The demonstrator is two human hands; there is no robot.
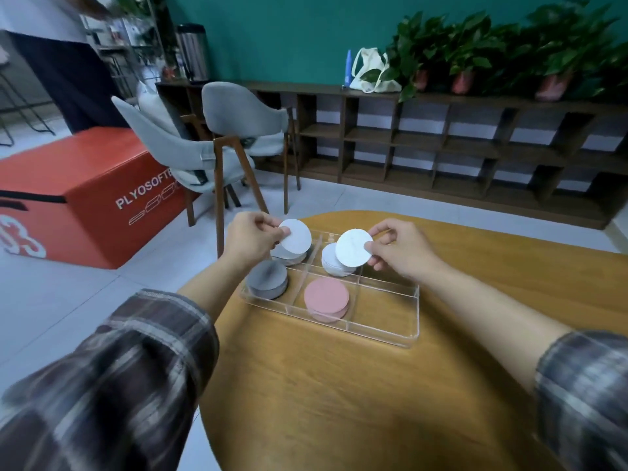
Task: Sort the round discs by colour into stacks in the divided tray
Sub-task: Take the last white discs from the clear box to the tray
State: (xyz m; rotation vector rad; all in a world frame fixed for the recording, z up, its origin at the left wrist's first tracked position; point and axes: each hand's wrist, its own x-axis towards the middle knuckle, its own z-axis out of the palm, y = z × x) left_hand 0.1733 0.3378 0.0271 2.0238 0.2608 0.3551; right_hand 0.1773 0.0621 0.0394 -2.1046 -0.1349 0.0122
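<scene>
Two thin pale round discs (298,236) (352,249), one pinched by each of the hands (253,237) (402,249), over clear divided tray (385,322)

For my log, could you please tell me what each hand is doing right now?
Left hand: pinches a pale disc.
Right hand: pinches a white disc.

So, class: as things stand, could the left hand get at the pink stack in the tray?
Probably yes: the pink stack lies uncovered in the tray, with nothing above it. But the left hand pinches a white disc, so it would have to put that down first.
</scene>
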